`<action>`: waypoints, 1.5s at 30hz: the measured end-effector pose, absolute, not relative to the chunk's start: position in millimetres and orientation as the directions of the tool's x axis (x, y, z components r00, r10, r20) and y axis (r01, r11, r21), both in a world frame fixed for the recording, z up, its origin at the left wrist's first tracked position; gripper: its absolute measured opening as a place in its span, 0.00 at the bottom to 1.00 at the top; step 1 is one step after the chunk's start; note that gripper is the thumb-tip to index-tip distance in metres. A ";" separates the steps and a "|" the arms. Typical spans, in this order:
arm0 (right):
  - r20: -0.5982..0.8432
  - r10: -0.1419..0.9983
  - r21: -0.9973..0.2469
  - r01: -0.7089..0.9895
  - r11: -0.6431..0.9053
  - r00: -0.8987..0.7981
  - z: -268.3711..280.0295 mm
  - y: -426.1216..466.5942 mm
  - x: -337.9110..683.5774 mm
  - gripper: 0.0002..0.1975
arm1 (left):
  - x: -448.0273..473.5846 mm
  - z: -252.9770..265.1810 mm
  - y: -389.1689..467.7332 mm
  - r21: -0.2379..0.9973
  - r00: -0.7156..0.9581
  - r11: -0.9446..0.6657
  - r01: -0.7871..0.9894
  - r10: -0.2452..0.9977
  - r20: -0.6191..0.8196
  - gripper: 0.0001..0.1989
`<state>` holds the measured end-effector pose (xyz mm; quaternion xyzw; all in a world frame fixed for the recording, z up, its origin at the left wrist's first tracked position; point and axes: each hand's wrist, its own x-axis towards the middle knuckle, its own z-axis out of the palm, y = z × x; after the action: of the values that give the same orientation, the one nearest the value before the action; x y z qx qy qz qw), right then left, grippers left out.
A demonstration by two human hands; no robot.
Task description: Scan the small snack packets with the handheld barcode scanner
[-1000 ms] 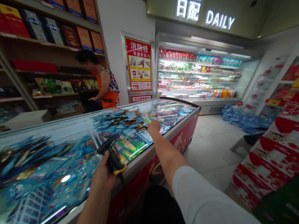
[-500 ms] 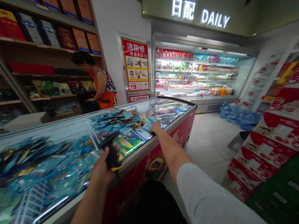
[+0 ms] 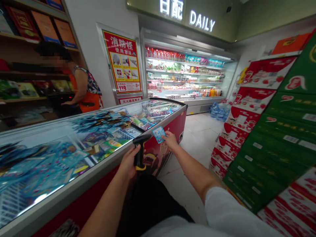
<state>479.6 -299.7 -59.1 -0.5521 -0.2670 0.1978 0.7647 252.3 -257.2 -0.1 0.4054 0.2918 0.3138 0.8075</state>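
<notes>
My left hand (image 3: 128,160) is wrapped round the handle of a black and yellow barcode scanner (image 3: 139,152), held upright beside the freezer's front edge. In my right hand (image 3: 171,140) a small blue packet (image 3: 158,134) is pinched by its edge. The packet hangs in front of the red side of the chest freezer (image 3: 93,184), to the right of the scanner's head. Many flat blue packets (image 3: 101,121) lie heaped under the freezer's glass, with green and yellow packs (image 3: 110,147) nearer the front.
A person in an orange apron (image 3: 85,87) stands beyond the freezer by wooden shelves. Red cartons (image 3: 234,118) and green cartons (image 3: 261,151) are stacked to my right. Farther back are a lit refrigerated display (image 3: 184,79) and blue-tinted water bottles (image 3: 217,111) on the tiled floor.
My right hand has come out of the freezer with a blue packet. The scanner in my left hand has moved right, closer to it. The view has turned right.
</notes>
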 end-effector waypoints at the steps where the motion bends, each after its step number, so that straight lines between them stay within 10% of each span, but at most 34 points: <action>1: 0.171 0.577 -0.937 -0.050 0.347 0.799 -61.9 -313.7 476.4 0.13 | 255.0 -2.9 -264.9 0.846 0.655 0.472 -0.248 0.725 -0.212 0.09; 15: -0.040 0.394 -0.840 -0.244 0.484 0.918 -81.6 -376.5 449.8 0.13 | 281.9 12.8 -325.5 0.926 0.782 0.364 -0.094 0.603 -0.158 0.13; 45: -0.043 0.405 -0.838 -0.254 0.484 0.913 -89.8 -378.5 447.0 0.14 | 273.3 10.9 -323.7 0.911 0.761 0.390 -0.135 0.630 -0.158 0.11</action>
<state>447.0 -378.5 -89.8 -0.4702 -0.0806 0.1922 0.8576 273.3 -323.7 10.9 0.4971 0.2490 0.2401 0.7958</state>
